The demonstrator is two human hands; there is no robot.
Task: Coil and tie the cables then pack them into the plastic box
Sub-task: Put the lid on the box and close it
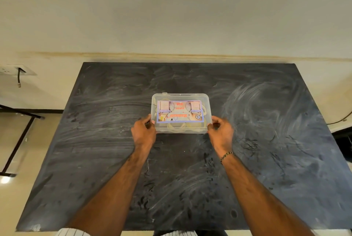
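- left hand [143, 132]: at the near-left corner of the plastic box [181, 112]; fingers curled round that corner, thumb on the lid edge; holds nothing else.
- right hand [221, 132]: at the near-right corner of the same box; fingers curled, pinching the lid rim; a braided wristband [226, 156] sits on the wrist.
- plastic box: clear, rectangular, lid [180, 110] on top with a printed first-aid label [180, 111] facing up, text upside down to the wearer; rests flat around the middle of the table.
- cables [176, 126]: pale loops visible through the near wall of the box, lying inside; whether they are tied cannot be told through the plastic.
- table [266, 159]: dark slab, chalky smears across it; no loose cable shows on it.
- far left: a wall socket [18, 70] with a short black lead hanging.
- task status, as a judgement: coiling and packing appear done; what seems left is pressing the lid fully closed, or nothing at all.
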